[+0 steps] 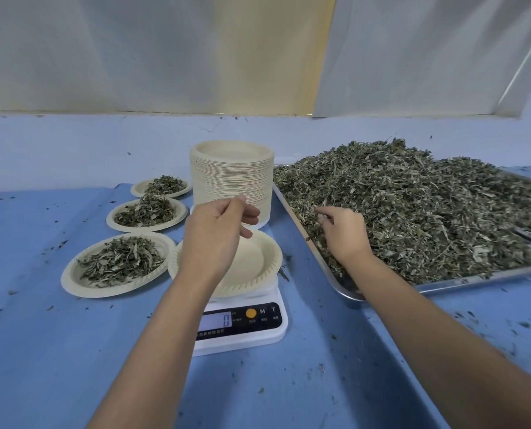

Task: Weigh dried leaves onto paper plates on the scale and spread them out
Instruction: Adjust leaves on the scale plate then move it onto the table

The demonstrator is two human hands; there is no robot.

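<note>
Head view: my left hand hangs over the empty plate on the scale, fingers loosely bent, holding nothing. My right hand curls its fingers into the dried leaves heaped on the tray, right.

Matt paper, gleaming metal
Tray is shining smooth; plate stack is looking matt; cover is perhaps showing cloth.

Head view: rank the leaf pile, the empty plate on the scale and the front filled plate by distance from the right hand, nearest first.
1. Leaf pile, on the tray at right: the right hand reaches into it.
2. Empty plate, on the scale, to the hand's left.
3. Front filled plate, farther left, beyond the scale.
</note>
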